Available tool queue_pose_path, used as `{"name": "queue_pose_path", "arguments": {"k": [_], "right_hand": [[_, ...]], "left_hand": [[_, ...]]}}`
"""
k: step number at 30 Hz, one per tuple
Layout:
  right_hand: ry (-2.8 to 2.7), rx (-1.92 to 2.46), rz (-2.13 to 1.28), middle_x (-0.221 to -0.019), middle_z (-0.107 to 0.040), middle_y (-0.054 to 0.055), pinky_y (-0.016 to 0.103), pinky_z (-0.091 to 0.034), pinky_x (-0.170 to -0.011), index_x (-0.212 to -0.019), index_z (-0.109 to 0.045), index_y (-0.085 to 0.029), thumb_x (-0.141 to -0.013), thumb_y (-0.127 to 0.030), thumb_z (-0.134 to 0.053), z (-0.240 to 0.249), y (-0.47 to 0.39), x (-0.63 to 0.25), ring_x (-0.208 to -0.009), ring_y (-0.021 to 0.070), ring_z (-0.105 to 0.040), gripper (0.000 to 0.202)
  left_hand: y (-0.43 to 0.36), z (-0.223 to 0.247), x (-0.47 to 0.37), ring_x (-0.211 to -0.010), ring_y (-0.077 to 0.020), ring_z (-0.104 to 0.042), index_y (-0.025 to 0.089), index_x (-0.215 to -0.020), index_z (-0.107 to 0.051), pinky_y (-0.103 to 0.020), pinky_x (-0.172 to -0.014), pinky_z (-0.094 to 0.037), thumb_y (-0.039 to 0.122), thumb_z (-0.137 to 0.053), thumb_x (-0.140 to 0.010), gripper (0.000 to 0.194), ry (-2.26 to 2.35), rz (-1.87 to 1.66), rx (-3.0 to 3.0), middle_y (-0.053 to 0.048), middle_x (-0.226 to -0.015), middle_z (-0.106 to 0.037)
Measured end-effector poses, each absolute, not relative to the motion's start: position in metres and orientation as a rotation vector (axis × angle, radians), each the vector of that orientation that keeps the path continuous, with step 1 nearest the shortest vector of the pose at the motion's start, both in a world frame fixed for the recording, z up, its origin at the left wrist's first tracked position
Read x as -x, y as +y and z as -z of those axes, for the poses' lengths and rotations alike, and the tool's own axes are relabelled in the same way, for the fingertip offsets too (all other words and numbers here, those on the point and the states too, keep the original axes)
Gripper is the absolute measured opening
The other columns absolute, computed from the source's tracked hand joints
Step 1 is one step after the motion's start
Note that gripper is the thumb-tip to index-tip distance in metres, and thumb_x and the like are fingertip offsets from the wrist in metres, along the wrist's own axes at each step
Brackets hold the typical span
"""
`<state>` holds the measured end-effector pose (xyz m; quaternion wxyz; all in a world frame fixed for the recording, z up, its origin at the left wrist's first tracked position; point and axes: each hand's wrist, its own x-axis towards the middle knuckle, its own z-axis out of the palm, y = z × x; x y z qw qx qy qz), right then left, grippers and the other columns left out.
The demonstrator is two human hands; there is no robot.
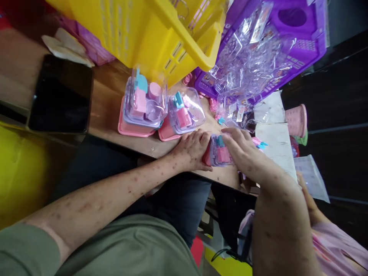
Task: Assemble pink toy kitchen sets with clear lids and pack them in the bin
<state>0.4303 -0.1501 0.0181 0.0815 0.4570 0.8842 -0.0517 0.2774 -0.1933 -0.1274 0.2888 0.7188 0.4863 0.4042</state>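
In the head view, we find the toy box [222,152] at the table's [105,115] near edge. The left hand [191,152] grips its base, apparently steadying it; the right hand [240,147] covers one side, closure unclear. Its clear cover faces up; hidden ends leave its long axis undetermined.

You can't read any words here — the little cards [261,23] in the purple basket [314,32] are too blurry.
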Motion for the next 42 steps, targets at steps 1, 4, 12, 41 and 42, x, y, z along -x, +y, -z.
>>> {"name": "queue_pose_path", "arguments": {"k": [1, 4, 12, 41, 42], "right_hand": [[2.653, -1.336, 0.187, -0.147, -0.063, 0.015, 0.063, -0.045, -0.126, -0.132, -0.063, -0.029, -0.110, -0.034, -0.040, -0.019, -0.146, -0.430, -0.150, 0.0388, -0.052, 0.032], [2.672, -1.419, 0.144, -0.136, -0.065, 0.016, 0.061, -0.049, -0.122, -0.136, -0.061, -0.027, -0.105, -0.032, -0.048, -0.012, -0.140, -0.425, -0.139, 0.0362, -0.061, 0.033], [2.750, -1.378, -0.129, -0.130, -0.065, 0.021, 0.062, -0.054, -0.109, -0.136, -0.057, -0.020, -0.100, -0.027, -0.050, 0.009, -0.147, -0.423, -0.128, 0.0406, -0.062, 0.037], [2.622, -1.817, 0.337, -0.152, -0.064, 0.018, 0.061, -0.051, -0.121, -0.160, -0.049, -0.026, -0.109, -0.049, -0.042, -0.013, -0.155, -0.424, -0.143, 0.0374, -0.060, 0.056], [2.596, -1.869, 0.369, -0.152, -0.064, 0.018, 0.062, -0.052, -0.120, -0.159, -0.048, -0.027, -0.109, -0.055, -0.045, -0.016, -0.158, -0.426, -0.143, 0.0386, -0.062, 0.058]], "left_hand": [[-0.193, 0.127, -0.277, -0.154, -0.0433, -0.052, 0.016, -0.155, -0.034, -0.060, -0.125, -0.044, 0.052, -0.110, -0.067, 0.122, 1.300, -1.086, -1.919, -0.026, -0.162, -0.052], [-0.193, 0.128, -0.276, -0.153, -0.0422, -0.053, 0.016, -0.156, -0.033, -0.059, -0.126, -0.044, 0.052, -0.109, -0.067, 0.122, 1.296, -1.099, -1.926, -0.024, -0.160, -0.053], [-0.192, 0.138, -0.285, -0.153, -0.0435, -0.052, 0.020, -0.158, -0.031, -0.060, -0.125, -0.042, 0.053, -0.108, -0.066, 0.124, 1.332, -1.135, -1.941, -0.024, -0.161, -0.052], [-0.193, 0.133, -0.280, -0.146, -0.0436, -0.056, 0.020, -0.151, -0.037, -0.060, -0.122, -0.045, 0.054, -0.112, -0.059, 0.124, 1.307, -1.171, -1.924, -0.023, -0.155, -0.055], [-0.193, 0.132, -0.280, -0.147, -0.0445, -0.055, 0.019, -0.153, -0.036, -0.061, -0.124, -0.043, 0.056, -0.112, -0.059, 0.126, 1.327, -1.166, -1.923, -0.024, -0.156, -0.055]]}}
